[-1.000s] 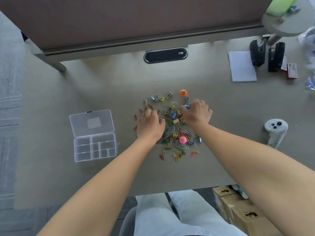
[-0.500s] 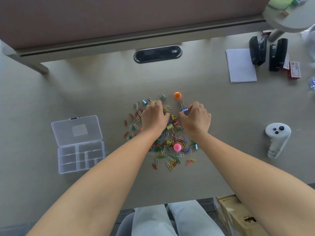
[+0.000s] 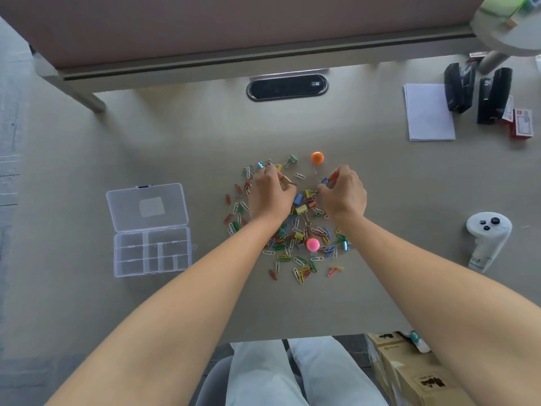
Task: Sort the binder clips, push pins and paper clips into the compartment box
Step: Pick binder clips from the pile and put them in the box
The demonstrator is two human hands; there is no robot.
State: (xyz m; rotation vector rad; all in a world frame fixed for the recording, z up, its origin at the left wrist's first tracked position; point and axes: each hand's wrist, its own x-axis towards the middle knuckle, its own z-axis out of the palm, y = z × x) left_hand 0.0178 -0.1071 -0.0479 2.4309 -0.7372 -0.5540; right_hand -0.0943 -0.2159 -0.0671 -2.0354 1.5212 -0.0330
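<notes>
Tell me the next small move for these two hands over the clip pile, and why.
Probably carry the left hand over to the open compartment box. Its fingers already pinch a gold binder clip, and the box's compartments look empty. The right hand pinches a blue binder clip and can follow.

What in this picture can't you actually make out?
- Head view: what the left hand holds, beyond a glimpse of gold; curled fingers cover it.
- Pile under both hands and wrists: hidden.
- Compartment box: its contents, too small and clear.
- Cardboard boxes: cut off by the bottom edge.
</notes>
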